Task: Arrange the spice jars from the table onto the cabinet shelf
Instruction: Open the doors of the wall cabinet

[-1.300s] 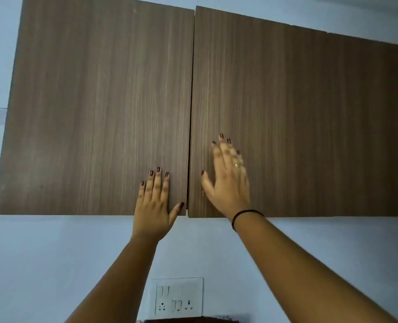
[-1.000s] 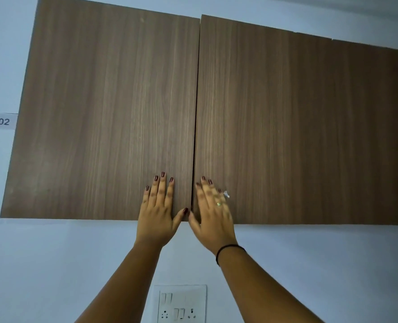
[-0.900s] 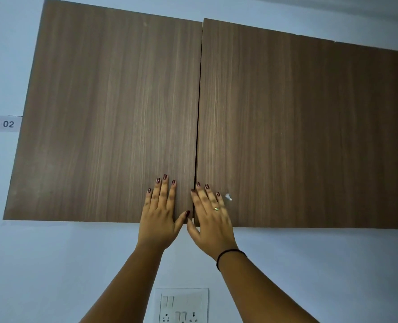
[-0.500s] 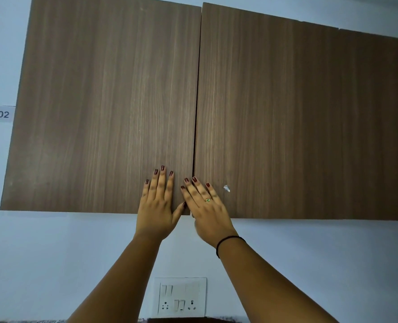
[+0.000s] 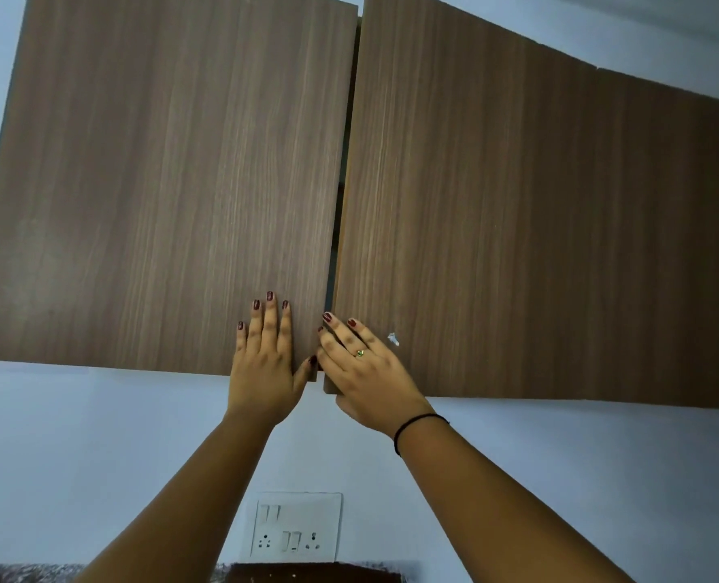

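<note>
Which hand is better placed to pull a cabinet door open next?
Right. The right hand holds the lower inner corner of the right cabinet door, which stands ajar with a dark gap beside it. The left hand lies flat on the left cabinet door, gripping no edge.
</note>
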`<state>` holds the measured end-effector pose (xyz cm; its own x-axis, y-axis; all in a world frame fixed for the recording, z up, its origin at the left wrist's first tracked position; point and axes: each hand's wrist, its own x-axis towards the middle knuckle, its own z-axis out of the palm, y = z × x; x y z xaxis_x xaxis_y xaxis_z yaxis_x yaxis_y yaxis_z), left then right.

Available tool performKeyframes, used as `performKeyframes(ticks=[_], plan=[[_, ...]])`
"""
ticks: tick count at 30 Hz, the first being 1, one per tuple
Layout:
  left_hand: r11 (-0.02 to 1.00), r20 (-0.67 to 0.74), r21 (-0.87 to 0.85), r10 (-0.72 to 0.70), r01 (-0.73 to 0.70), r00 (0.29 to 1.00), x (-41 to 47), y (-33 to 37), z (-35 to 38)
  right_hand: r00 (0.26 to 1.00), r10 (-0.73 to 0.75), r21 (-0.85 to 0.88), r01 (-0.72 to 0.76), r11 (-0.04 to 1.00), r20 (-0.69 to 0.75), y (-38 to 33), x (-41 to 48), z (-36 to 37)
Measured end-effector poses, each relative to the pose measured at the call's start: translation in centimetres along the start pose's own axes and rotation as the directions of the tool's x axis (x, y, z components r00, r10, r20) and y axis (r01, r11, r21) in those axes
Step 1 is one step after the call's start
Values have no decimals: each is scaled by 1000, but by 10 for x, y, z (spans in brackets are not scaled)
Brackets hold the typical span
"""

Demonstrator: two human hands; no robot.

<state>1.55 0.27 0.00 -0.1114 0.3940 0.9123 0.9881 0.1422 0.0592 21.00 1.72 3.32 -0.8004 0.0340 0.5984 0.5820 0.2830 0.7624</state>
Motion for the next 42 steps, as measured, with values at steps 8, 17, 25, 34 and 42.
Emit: performKeyframes(ticks=[8,17,25,34,42], plan=[[79,371,-898,-394,433,841,-71,104,-30,969,-247,95,247,964,-12,29,14,-29],[-921,725,-316,-81,226,684,-44,117,-74,924,-380,-22,380,925,-30,39,25,-38],[-976,714,-13,142,217,685,-56,110,-89,929,-367,-29,368,929,34,31,33,-57],[-967,746,-26,151,255,649,-81,127,-118,895,-374,-121,410,904,245,28,18,-105],[-974,748,0,151,228,646,-99,152,-148,857,-441,-156,490,857,267,42,-5,-132]])
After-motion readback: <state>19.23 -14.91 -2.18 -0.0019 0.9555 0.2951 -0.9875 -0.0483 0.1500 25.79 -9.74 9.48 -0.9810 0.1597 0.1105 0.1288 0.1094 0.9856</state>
